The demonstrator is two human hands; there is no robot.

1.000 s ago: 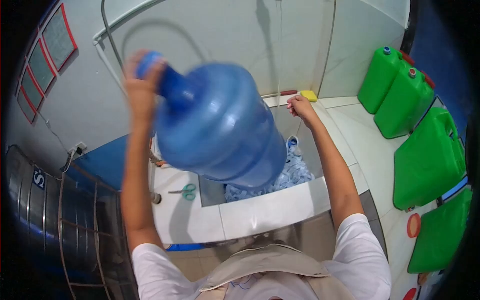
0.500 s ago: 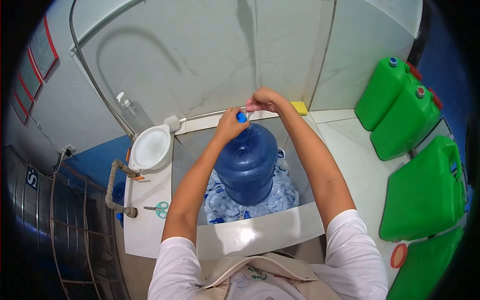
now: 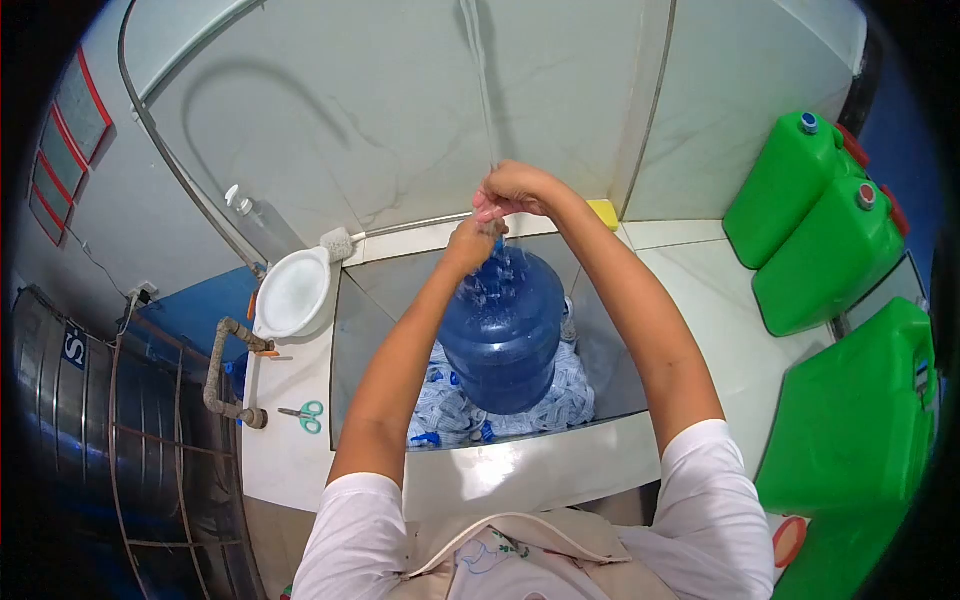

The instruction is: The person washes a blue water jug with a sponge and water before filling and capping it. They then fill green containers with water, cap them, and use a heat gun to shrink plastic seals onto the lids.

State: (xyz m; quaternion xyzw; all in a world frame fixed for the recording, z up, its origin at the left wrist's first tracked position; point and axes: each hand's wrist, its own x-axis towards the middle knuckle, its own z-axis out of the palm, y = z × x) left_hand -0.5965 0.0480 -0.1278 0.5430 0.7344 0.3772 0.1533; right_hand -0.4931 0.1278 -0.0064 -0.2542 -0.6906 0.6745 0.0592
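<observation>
Both hands have closed in over the blue jug's neck since half a second ago, and water now splashes down its shoulder from the thin stream (image 3: pixel 478 80) above. Upright in the basin (image 3: pixel 375 330) set into the bench (image 3: pixel 275 470), the blue jug (image 3: pixel 505 335) rests among pale strips (image 3: pixel 440 412). The left hand (image 3: pixel 468 243) is curled at the neck; splash hides whether it truly grips. The right hand (image 3: pixel 515 187), fingers bent together, meets it in the stream; I cannot tell whether it holds anything. The step looks like rinsing at the neck; the next move calls for a steady jug and wet fingers kept from slipping. Scissors (image 3: pixel 310 417) lie by the bench's left edge.
</observation>
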